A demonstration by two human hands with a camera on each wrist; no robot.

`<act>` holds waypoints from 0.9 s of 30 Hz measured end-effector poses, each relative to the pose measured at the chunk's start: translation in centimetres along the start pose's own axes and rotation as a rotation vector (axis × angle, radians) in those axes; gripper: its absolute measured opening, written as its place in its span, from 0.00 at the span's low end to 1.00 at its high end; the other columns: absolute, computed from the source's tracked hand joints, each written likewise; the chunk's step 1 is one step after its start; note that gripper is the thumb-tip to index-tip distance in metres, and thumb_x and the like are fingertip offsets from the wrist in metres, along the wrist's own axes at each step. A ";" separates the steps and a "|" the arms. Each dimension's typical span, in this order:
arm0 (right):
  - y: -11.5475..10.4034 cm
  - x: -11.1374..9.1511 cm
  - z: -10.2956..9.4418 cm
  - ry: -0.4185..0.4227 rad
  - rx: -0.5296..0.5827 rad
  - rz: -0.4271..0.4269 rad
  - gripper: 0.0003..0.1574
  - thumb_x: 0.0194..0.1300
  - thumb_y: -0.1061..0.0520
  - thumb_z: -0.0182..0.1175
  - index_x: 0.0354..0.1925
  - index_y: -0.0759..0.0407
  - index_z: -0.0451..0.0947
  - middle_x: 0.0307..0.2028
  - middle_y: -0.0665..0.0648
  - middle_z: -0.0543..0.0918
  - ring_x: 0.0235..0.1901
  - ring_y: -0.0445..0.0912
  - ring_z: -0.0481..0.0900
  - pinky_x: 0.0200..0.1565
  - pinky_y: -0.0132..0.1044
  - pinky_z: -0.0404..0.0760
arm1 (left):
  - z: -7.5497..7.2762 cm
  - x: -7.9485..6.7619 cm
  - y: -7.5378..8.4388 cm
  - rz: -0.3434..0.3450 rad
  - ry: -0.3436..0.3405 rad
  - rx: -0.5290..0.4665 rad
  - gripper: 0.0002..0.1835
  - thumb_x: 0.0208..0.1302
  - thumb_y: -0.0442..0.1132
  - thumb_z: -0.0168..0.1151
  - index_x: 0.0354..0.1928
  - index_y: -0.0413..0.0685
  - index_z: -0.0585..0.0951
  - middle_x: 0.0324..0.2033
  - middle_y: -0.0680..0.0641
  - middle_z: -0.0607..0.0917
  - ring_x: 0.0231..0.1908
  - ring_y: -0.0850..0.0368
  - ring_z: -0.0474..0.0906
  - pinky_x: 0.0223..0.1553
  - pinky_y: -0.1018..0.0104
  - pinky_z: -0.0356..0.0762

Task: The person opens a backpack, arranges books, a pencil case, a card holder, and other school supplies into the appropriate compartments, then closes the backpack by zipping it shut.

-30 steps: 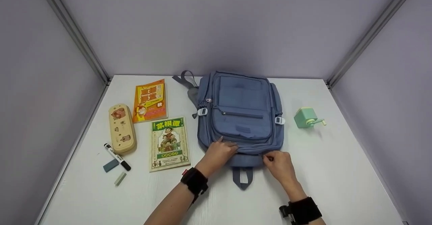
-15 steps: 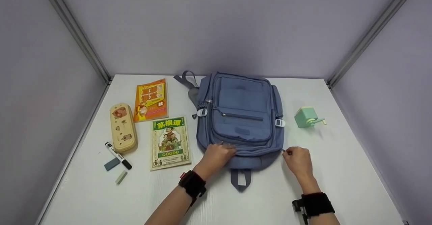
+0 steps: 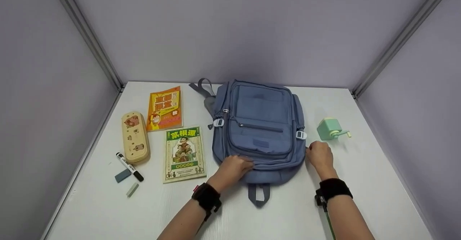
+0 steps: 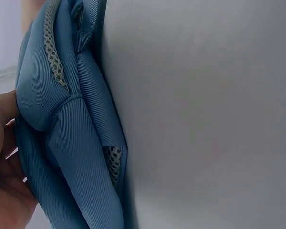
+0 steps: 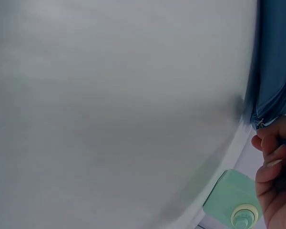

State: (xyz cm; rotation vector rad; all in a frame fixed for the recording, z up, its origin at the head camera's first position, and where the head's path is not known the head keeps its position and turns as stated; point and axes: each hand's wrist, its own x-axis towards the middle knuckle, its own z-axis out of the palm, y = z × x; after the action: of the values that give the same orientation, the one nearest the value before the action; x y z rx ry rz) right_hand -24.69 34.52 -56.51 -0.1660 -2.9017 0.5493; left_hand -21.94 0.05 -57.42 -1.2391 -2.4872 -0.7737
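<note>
A blue backpack [image 3: 264,105] lies front side up in the middle of the table, its top loop [image 3: 259,195] towards me. My left hand [image 3: 232,168] holds the bag's near edge, left of the middle. In the left wrist view, thumb and fingers sit on either side of the fabric [image 4: 43,105]. Along the bag's right side, just below the white buckle [image 3: 301,135], my right hand [image 3: 320,158] pinches a zipper pull. Its metal slider [image 5: 260,124] shows at the fingertips in the right wrist view.
Right of the bag stands a green crank pencil sharpener [image 3: 329,129], close to my right hand. To the left lie an orange book [image 3: 165,108], a green-and-cream book [image 3: 184,155], a yellow pencil case [image 3: 135,137], a marker [image 3: 129,167], a blue block [image 3: 123,175] and a pale green block [image 3: 132,189].
My right hand has drawn the zipper pull rightward round the bag's near corner, then away from me up its right side. The left hand stays on the near edge.
</note>
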 end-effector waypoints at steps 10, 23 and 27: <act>-0.1 3.3 0.1 -0.069 -0.084 -0.010 0.14 0.61 0.66 0.56 0.19 0.67 0.78 0.24 0.70 0.82 0.25 0.62 0.81 0.28 0.56 0.77 | 0.1 -0.2 -0.2 0.007 0.004 -0.034 0.07 0.65 0.37 0.66 0.42 0.50 0.89 0.42 0.49 0.88 0.43 0.56 0.85 0.46 0.63 0.80; 0.9 5.2 1.0 0.055 -0.072 -0.123 0.14 0.61 0.68 0.53 0.20 0.69 0.78 0.23 0.71 0.81 0.24 0.64 0.80 0.26 0.57 0.75 | -0.4 -0.2 0.1 -0.007 -0.055 0.011 0.09 0.66 0.40 0.65 0.46 0.51 0.88 0.47 0.49 0.87 0.46 0.56 0.84 0.48 0.63 0.79; 0.7 5.6 0.8 -0.020 -0.066 -0.098 0.13 0.66 0.68 0.51 0.30 0.71 0.81 0.32 0.72 0.83 0.31 0.65 0.82 0.32 0.57 0.77 | -0.6 -0.1 0.0 -0.028 -0.083 0.000 0.10 0.66 0.40 0.65 0.47 0.52 0.88 0.47 0.50 0.87 0.45 0.56 0.84 0.47 0.64 0.80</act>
State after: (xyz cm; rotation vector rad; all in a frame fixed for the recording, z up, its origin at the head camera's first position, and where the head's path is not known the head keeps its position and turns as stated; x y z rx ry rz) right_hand -30.24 35.63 -56.63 -0.0269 -2.9303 0.4414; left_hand -21.89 -0.34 -56.94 -1.2631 -2.5755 -0.7431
